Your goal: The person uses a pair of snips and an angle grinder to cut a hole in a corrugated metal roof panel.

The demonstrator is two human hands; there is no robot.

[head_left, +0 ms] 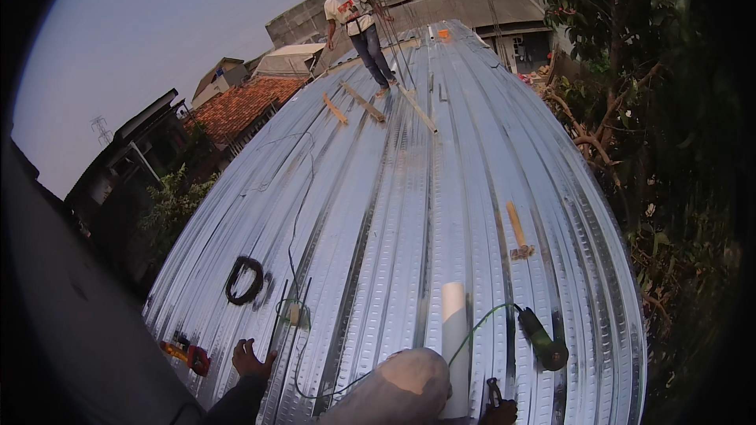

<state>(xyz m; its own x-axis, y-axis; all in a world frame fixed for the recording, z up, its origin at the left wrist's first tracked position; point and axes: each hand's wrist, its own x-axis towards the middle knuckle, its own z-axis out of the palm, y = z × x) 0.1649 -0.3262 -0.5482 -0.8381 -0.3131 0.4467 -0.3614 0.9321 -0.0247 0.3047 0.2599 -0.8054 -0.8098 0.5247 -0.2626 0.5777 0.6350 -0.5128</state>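
My left hand (pixel 253 358) rests on the ribbed metal decking (pixel 394 252) at the lower left, fingers spread and holding nothing. Beside it lie thin dark rods (pixel 277 319) and a socket block (pixel 294 315) on a cable. At the bottom edge, right of my bent knee, my right hand (pixel 502 412) is closed around a dark hand tool that looks like pliers (pixel 494 390). A green angle grinder (pixel 543 346) with a green cord lies just beyond that hand. Between knee and grinder is a white pipe (pixel 453 319), partly hidden by the knee.
A hammer (pixel 516 230) lies at the right, a black coil (pixel 244 281) and a red tool (pixel 189 357) at the left. Wooden pieces (pixel 364 102) lie near a person (pixel 354 16) standing farther off. The decking's long edges drop toward trees (pixel 622 110) and tiled roofs (pixel 240 110).
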